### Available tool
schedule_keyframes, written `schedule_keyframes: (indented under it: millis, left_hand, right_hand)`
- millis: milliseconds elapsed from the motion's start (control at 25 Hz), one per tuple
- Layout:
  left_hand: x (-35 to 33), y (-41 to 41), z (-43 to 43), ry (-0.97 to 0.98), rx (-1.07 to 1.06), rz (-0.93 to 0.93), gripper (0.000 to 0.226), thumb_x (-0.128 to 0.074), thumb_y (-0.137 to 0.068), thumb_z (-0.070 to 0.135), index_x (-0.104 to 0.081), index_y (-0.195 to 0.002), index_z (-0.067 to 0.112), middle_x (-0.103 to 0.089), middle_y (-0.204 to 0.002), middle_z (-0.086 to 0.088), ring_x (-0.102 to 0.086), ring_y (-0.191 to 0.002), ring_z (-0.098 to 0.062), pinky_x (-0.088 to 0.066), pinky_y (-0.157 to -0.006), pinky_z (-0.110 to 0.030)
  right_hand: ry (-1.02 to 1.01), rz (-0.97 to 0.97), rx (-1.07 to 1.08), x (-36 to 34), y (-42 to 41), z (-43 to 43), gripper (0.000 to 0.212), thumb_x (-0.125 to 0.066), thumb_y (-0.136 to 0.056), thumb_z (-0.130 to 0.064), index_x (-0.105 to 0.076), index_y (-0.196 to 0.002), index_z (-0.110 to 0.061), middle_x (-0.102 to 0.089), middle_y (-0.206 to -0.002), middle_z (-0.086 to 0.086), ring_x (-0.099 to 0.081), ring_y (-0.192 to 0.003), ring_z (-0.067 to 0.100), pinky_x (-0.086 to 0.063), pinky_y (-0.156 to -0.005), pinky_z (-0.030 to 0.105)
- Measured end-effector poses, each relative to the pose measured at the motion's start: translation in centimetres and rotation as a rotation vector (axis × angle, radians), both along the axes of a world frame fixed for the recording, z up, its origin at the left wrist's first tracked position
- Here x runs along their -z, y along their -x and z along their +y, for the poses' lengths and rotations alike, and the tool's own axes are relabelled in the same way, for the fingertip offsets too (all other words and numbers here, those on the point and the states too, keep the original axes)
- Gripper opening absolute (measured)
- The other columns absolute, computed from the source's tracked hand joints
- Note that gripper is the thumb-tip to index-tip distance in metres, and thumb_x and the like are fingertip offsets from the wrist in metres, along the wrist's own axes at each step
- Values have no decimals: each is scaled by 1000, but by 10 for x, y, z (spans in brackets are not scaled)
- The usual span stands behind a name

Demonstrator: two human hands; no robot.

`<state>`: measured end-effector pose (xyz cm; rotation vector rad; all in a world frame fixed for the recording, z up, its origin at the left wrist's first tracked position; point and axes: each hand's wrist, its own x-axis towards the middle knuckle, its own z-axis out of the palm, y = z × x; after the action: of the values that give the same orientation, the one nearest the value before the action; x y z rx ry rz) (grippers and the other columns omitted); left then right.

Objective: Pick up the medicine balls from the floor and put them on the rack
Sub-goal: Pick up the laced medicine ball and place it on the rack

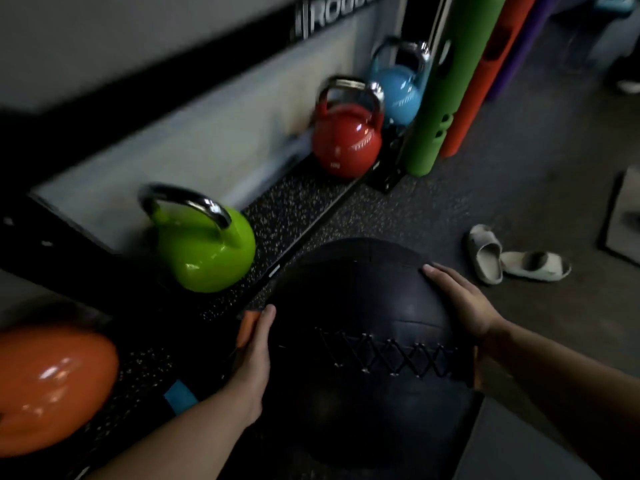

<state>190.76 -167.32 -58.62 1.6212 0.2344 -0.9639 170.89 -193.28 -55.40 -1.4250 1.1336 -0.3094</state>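
A large black medicine ball (363, 327) with crossed lacing on its front fills the lower middle of the head view. I carry it between both palms. My left hand (251, 358) presses flat against its left side, fingers straight. My right hand (460, 303) lies flat over its upper right side. The ball is beside the low speckled shelf of the rack (287, 209), which runs along the wall on the left. Whether the ball touches the floor is hidden.
On the shelf stand a green kettlebell (204, 247), a red kettlebell (346, 140), a blue kettlebell (398, 88) and an orange one (52, 386) at the near left. Green, orange and purple tubes (446, 81) lean at the back. A pair of slippers (509, 258) lies on the floor to the right.
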Motion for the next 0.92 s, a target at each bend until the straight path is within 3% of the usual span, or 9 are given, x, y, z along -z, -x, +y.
schedule_keyframes:
  millis: [120,240,360,440,520,600,720,840,920]
  left_hand:
    - [-117,-3,-5,93,-46,-148,89,-72,-46,91,-70,-123,46,-71,-135,5,-67,-117,-21,-52,-105,-47]
    - [-232,-7,12,181,-36,-172,96,-76,-47,88,-73,-130,41,-76,-132,-4,-72,-117,-32,-54,-109,-53]
    - [-341,-2,50,292,-50,-349,66,-77,-55,84,-79,-108,44,-81,-119,-7,-80,-102,-28,-64,-88,-43]
    - [-413,8,92,356,-67,-483,71,-75,-61,81,-78,-111,30,-76,-128,-18,-77,-112,-32,-63,-86,-40]
    - [-474,22,140,422,-83,-611,90,-73,-63,79,-64,-118,8,-64,-132,-31,-65,-125,-41,-58,-88,-38]
    - [-531,36,192,461,-58,-634,90,-75,-61,79,-69,-117,9,-73,-121,-24,-67,-125,-42,-59,-92,-40]
    - [-602,57,264,496,-52,-593,99,-77,-60,78,-71,-136,14,-74,-136,-14,-67,-131,-38,-48,-118,-51]
    - [-659,81,335,520,-95,-809,71,-63,-76,77,-65,-116,18,-71,-123,-4,-62,-134,-38,-50,-113,-49]
    - [-689,99,379,501,-164,-861,71,-66,-71,79,-66,-113,22,-70,-113,6,-63,-132,-37,-51,-107,-42]
  right_hand:
    - [94,-84,-10,-113,3,-3,108,-67,-52,-93,-61,-141,-33,-64,-128,-15,-59,-104,-8,-42,-90,17]
    - [197,-195,-21,-228,2,17,98,-67,-58,-88,-64,-139,-31,-67,-124,-15,-65,-103,-7,-45,-82,11]
    - [265,-347,-42,-335,9,58,61,-72,-67,-78,-77,-114,-40,-77,-110,-17,-71,-104,1,-50,-83,13]
    - [331,-446,-58,-406,16,99,42,-73,-79,-66,-79,-107,-35,-78,-107,-18,-70,-104,-2,-48,-83,12]
    - [382,-504,-49,-467,29,145,52,-73,-74,-69,-78,-110,-33,-77,-111,-15,-70,-105,0,-48,-88,15]
    - [390,-558,-43,-523,44,194,56,-72,-63,-77,-80,-104,-40,-78,-107,-18,-71,-99,-2,-49,-88,19]
    - [378,-623,-81,-591,56,261,48,-72,-61,-79,-80,-96,-48,-78,-102,-21,-71,-94,-4,-48,-87,22]
    - [405,-703,-159,-645,62,321,31,-71,-72,-70,-81,-92,-48,-78,-99,-22,-69,-92,-9,-48,-80,14]
    - [416,-738,-200,-673,58,355,34,-70,-75,-68,-81,-93,-41,-78,-98,-22,-70,-91,-9,-48,-78,12]
